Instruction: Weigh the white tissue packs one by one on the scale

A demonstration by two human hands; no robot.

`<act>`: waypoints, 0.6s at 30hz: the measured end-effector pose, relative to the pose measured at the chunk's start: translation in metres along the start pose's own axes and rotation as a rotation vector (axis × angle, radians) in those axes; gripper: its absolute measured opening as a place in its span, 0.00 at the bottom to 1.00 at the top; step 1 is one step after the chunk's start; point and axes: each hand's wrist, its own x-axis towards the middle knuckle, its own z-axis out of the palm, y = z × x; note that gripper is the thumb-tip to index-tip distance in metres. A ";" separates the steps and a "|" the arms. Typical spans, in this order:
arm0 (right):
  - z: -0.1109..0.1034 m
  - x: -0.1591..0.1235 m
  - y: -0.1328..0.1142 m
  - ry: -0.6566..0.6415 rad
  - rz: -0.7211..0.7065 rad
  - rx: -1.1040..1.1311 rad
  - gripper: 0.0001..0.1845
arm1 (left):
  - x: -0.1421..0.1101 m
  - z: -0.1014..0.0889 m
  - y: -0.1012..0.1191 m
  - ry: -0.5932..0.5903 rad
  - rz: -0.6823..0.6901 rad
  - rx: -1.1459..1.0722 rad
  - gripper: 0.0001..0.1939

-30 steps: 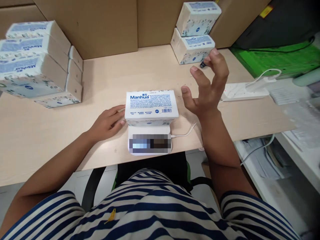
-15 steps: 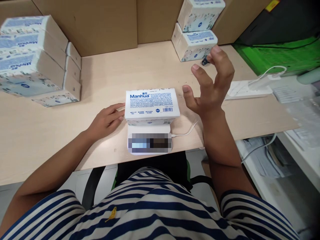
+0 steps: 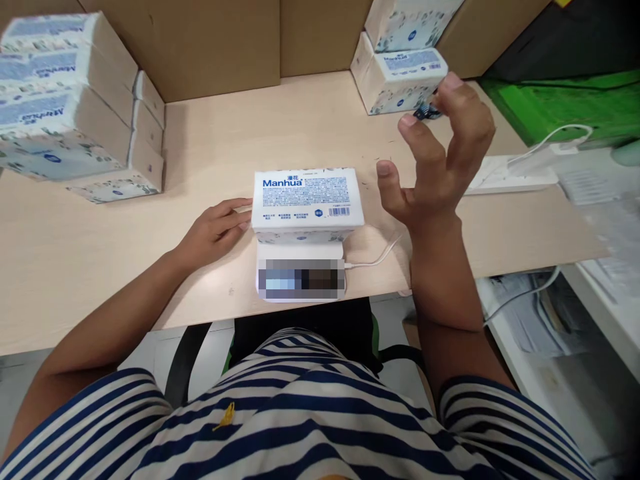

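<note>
A white pack of tissues point(image 3: 307, 200) with blue print lies on a small white scale-like device point(image 3: 300, 250), whose front panel is blurred out. My left hand point(image 3: 213, 233) rests on the table at the pack's left side, its fingers stretched out; the fingertips reach the pack's edge and are partly hidden there. To the right of the pack, my right hand point(image 3: 440, 153) is raised above the table with fingers spread and curved, holding nothing. A white cable point(image 3: 377, 260) runs from the device's right side toward my right forearm.
Several stacked tissue packs point(image 3: 65, 113) stand at the left. Another stack of tissue packs point(image 3: 403, 80) is at the back right, beside a small dark object point(image 3: 426, 111). Cardboard point(image 3: 225, 47) walls the back. A white power strip point(image 3: 510, 175) lies at the right.
My right hand has shifted slightly right and up, fingers still spread. The view has tilted a little. My left hand and the tissue pack keep their places on the table.
</note>
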 end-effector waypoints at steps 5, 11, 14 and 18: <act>0.001 -0.001 -0.001 -0.005 -0.013 -0.028 0.44 | -0.001 0.000 0.003 0.001 -0.006 0.018 0.16; -0.002 -0.003 -0.005 -0.015 -0.009 -0.060 0.43 | -0.002 0.001 0.007 0.061 -0.099 0.051 0.17; -0.004 -0.003 -0.006 -0.018 -0.020 -0.112 0.42 | -0.003 0.001 0.009 0.049 -0.135 0.069 0.19; -0.007 -0.003 -0.008 -0.040 -0.027 -0.190 0.41 | -0.002 0.001 0.010 0.047 -0.152 0.077 0.20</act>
